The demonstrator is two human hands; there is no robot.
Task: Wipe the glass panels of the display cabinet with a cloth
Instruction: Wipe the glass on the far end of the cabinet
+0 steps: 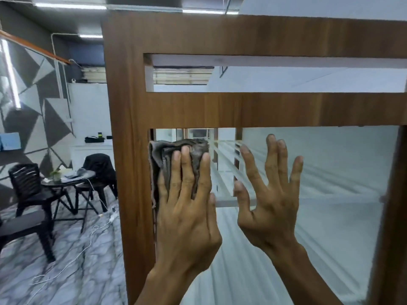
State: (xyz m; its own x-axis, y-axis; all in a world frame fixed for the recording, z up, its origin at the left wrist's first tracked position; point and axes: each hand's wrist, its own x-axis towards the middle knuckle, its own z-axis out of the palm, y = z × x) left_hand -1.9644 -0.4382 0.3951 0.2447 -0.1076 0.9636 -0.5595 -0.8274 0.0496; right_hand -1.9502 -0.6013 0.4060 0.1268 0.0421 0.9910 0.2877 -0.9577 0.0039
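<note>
— What's in front of you?
— The brown wood-grain display cabinet [130, 133], its big clear glass panel [330, 183] filling the lower frame.
— And your hands?
— My left hand [187, 208] lies flat, fingers extended, pressing the crumpled grey-brown cloth [167, 153] against the glass in the panel's upper left corner, right beside the frame post. My right hand [268, 194] is open, fingers spread, palm toward the glass just beside it, holding nothing.
</note>
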